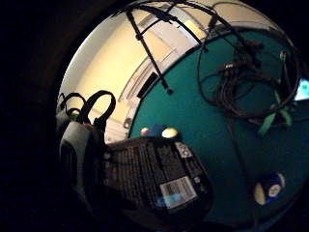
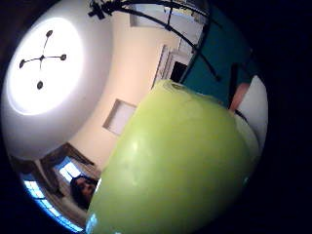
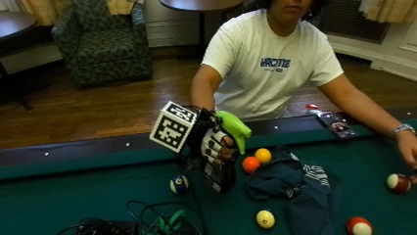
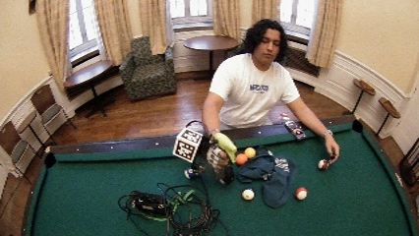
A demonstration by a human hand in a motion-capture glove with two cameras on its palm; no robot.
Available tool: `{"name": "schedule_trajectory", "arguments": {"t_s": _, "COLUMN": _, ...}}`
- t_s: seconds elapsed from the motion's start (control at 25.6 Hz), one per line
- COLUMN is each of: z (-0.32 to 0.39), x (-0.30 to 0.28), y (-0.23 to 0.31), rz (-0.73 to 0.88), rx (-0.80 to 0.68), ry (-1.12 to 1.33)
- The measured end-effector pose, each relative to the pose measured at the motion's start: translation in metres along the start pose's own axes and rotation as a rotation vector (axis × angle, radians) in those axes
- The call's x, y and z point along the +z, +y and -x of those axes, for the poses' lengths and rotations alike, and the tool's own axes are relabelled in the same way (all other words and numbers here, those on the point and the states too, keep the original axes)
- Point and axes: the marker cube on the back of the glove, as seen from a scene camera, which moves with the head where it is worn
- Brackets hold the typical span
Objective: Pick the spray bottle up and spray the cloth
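Outside view: my right hand [image 3: 212,144] has its fingers [image 3: 226,149] curled round the spray bottle [image 3: 221,156], upright above the surface [image 3: 78,196], green nozzle aimed at the cloth [image 3: 296,188] beside it for spraying.

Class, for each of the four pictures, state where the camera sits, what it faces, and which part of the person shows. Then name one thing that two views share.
Little finger side palm view: on the palm, facing the spray bottle label and green felt; black glove straps show.
Thumb side palm view: on the palm, facing the bottle's green head and ceiling.
Outside view: across the pool table, facing the person; gloved right hand grips the bottle beside the cloth.
Wide outside view: higher, whole table and person.
Shared: the blue striped ball appears in both the little finger and outside views.
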Motion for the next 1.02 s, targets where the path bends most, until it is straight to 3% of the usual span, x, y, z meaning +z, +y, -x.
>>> {"name": "schedule_trajectory", "arguments": {"t_s": 0.39, "z": 0.06, "x": -0.011, "y": -0.012, "rz": 0.284, "rx": -0.14, "ry": 0.45}}
{"name": "schedule_trajectory", "arguments": {"t_s": 1.02, "z": 0.074, "x": 0.136, "y": 0.042, "rz": 0.885, "rx": -0.262, "ry": 0.915}}
